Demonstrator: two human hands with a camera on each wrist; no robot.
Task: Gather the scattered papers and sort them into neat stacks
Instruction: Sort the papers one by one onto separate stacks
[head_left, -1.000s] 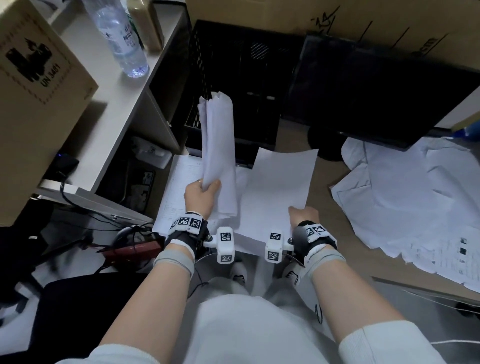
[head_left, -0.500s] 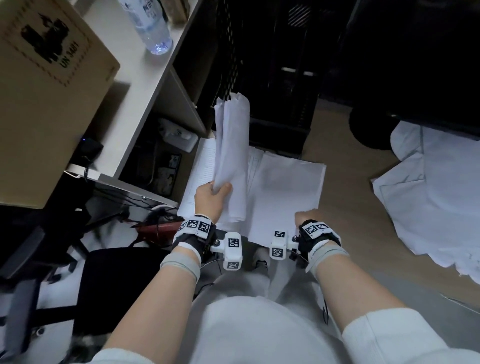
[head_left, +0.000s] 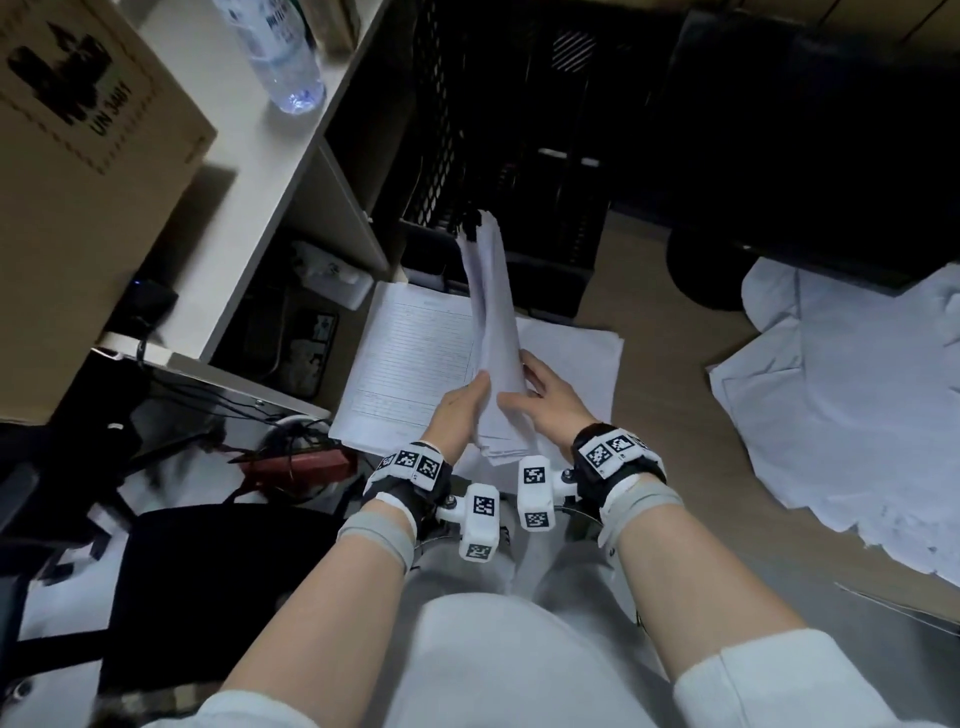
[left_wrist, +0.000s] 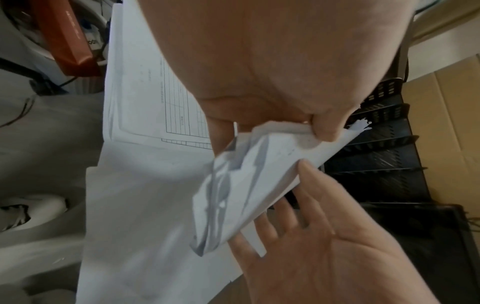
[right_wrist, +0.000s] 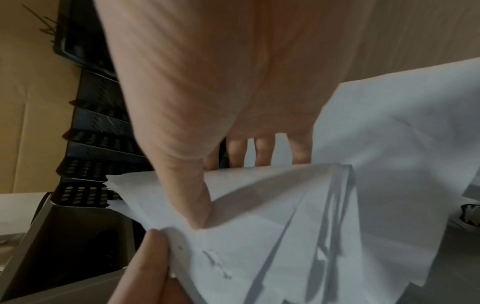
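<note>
My left hand (head_left: 470, 400) pinches the lower end of a bundle of white papers (head_left: 493, 332) and holds it upright over the floor. My right hand (head_left: 530, 387) is against the bundle's right side; its thumb lies on the sheets and its fingers are spread straight behind them. In the left wrist view the left thumb (left_wrist: 324, 127) clamps the bundle (left_wrist: 246, 185) and the right palm (left_wrist: 324, 257) faces up, open. Two stacks lie flat below: printed forms (head_left: 415, 358) on the left, blank sheets (head_left: 576, 358) on the right. A loose pile of scattered papers (head_left: 831, 415) lies far right.
A black mesh file rack (head_left: 519, 182) stands right behind the stacks. A white shelf unit (head_left: 270, 171) on the left carries a cardboard box (head_left: 78, 182) and a water bottle (head_left: 280, 57). Cables and a red object (head_left: 301, 462) lie at lower left.
My right hand laid its blank sheet on the right stack, let go, and rose to the bundle in my left hand. The bundle has tilted slightly to the right.
</note>
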